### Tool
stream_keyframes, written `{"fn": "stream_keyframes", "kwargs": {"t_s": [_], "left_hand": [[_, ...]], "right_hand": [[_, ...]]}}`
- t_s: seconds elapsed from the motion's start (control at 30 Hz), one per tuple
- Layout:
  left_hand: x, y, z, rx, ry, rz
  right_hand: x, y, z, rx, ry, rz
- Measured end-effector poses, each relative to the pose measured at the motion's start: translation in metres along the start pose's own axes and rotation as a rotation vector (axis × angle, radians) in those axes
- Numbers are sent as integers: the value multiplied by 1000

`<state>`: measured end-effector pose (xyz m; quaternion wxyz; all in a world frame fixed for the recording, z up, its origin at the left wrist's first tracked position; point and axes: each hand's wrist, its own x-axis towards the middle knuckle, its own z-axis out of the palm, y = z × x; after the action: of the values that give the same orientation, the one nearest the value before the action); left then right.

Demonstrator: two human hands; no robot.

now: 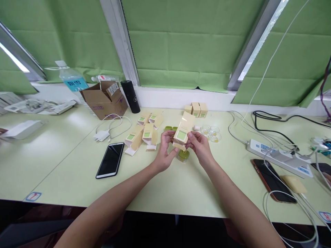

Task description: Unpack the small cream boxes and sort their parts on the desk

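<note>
Between both hands, raised over the table, is a small cream cardboard box (185, 126) with a green square on its face and flaps showing at its near end. My left hand (165, 153) grips its left side, thumb toward the lower end. The fingers of my right hand (200, 146) pinch the right lower edge. Just below the box, a small clear container with a green lid (183, 156) rests on the table. Behind my left fingers sit more green lidded containers (169, 128), partly hidden. Several clear round cups (210, 132) lie beyond my right hand.
Several cream boxes with open flaps (148, 132) lie to the left, near a phone (110, 160) and a white charger (101, 135). Closed boxes (199, 109) stand at the back. A carton (106, 100) and black tumbler (130, 96) are at back left; a power strip (279, 157) and cables lie right.
</note>
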<state>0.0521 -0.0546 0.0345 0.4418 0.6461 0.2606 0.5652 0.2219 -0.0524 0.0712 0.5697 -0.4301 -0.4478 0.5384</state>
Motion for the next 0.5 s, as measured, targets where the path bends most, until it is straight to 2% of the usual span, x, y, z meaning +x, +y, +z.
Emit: {"fn": "stream_keyframes", "kwargs": {"t_s": [0.23, 0.5], "left_hand": [[2, -5, 2, 227, 94, 37], [-1, -11, 1, 227, 81, 73]], "right_hand": [[-2, 2, 4, -10, 32, 34], [-3, -2, 7, -23, 97, -16]]}}
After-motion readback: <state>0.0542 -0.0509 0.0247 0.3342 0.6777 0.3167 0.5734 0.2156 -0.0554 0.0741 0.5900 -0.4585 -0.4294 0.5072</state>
